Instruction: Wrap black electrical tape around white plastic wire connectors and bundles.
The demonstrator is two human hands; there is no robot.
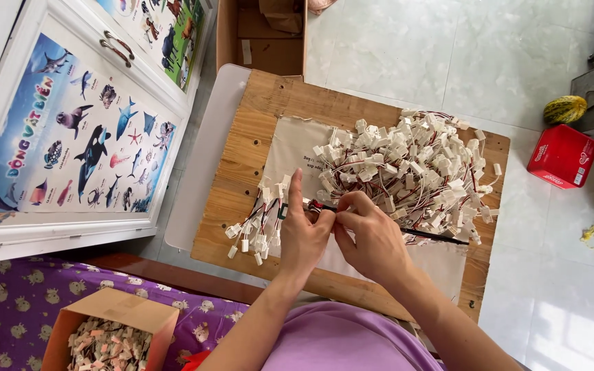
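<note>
I have my left hand (302,233) and right hand (372,237) pinching a small wired connector (316,205) at mid-board (242,137), between the big connector pile (407,172) and a smaller bunch (259,227). I judge sorting underway; next needs steady fingertip control.

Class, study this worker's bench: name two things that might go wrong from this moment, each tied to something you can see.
1. The big heap of white plastic connectors on red and black wires lies near the wooden board's edge; pieces might slip onto the floor.
2. The left hand and right hand pinch thin wires beside the small connector bundle; strands may tangle.
</note>
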